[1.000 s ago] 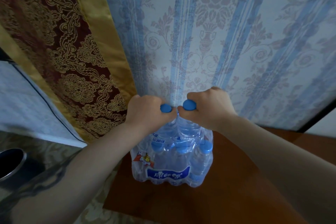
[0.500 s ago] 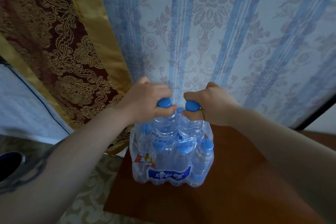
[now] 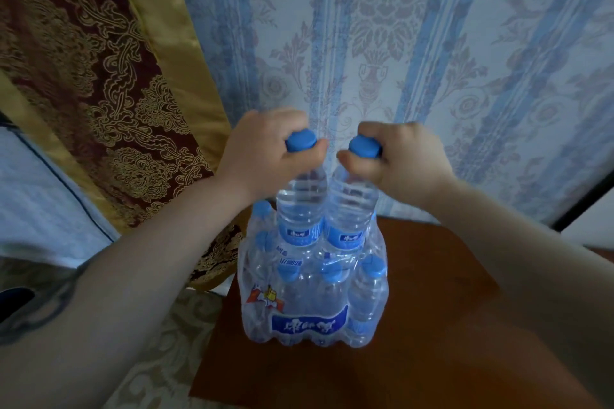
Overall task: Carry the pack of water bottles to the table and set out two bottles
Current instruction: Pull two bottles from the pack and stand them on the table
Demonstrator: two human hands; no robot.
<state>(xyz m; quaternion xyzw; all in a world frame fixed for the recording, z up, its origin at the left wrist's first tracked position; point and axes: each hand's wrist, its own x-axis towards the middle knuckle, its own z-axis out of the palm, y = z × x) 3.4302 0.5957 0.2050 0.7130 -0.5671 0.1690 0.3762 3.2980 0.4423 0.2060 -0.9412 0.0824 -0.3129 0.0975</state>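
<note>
Gripping 2 bottles by their necks, both hands (clenched); pack on table.

Home room: damask wallpaper, brocade curtain, wooden table.

A striped blue-and-white wall covering with a floral pattern fills the background. To its left hangs a maroon curtain with gold scrollwork and a golden satin border. Below lies a pale patterned carpet. A dark round object sits at the left edge.
</note>
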